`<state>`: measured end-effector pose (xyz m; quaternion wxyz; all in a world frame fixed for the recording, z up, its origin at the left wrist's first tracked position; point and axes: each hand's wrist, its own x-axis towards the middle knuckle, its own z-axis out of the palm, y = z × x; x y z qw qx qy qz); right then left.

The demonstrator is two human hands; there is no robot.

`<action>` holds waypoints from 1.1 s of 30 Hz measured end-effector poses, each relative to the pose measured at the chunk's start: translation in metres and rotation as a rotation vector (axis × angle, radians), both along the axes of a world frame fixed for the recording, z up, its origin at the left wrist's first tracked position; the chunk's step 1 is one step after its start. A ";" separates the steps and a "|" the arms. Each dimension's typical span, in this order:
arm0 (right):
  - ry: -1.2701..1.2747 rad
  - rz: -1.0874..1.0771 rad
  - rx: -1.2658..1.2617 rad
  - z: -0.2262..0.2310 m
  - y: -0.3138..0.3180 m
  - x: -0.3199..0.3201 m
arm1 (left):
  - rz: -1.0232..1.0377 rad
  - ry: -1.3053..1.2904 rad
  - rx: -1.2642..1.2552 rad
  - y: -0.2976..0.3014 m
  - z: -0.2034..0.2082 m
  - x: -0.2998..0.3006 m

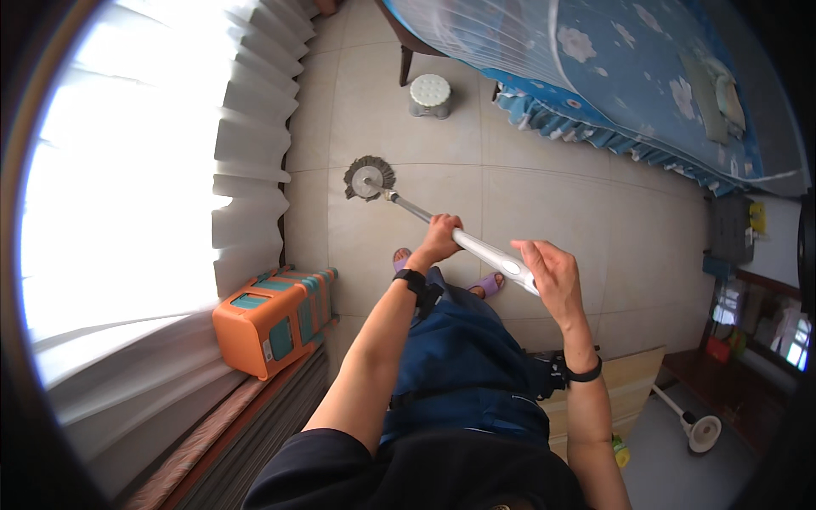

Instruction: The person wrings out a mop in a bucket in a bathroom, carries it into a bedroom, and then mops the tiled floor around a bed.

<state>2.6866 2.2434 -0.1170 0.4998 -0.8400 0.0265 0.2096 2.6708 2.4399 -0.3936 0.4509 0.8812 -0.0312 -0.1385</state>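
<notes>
A mop with a white and grey pole [493, 255] slants across the floor in front of me. Its round head [368, 180], a pale disc ringed with grey strands, lies flat on the tiles near the curtain. My left hand [441, 240] is wrapped round the pole about midway, where the grey shaft meets the white grip. At the upper end of the grip is my right hand [556, 279], closed about it with the thumb side toward the pole; some of its fingers are hidden. Dark bands circle both wrists.
An orange and teal plastic cabinet [270, 327] stands left, beside white curtains [251, 153]. Ahead is a small round stool [430, 95]. A netted bed with a blue frilled cover [595, 68] fills the far right. Behind on the right are a wooden board [633, 380] and a white-headed pole [703, 432].
</notes>
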 end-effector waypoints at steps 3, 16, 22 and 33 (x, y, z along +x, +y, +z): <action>0.013 -0.219 0.750 -0.038 -0.033 0.000 | -0.010 0.036 0.044 -0.016 -0.006 0.013; -0.305 -0.632 0.661 0.003 -0.251 -0.007 | -0.360 0.003 -0.121 -0.279 0.036 0.068; -0.470 -0.904 0.527 0.030 -0.337 -0.018 | -0.628 -0.078 -0.254 -0.417 0.039 0.097; -0.647 -1.367 0.061 0.035 -0.445 0.009 | -1.000 -0.062 -0.337 -0.636 0.033 0.142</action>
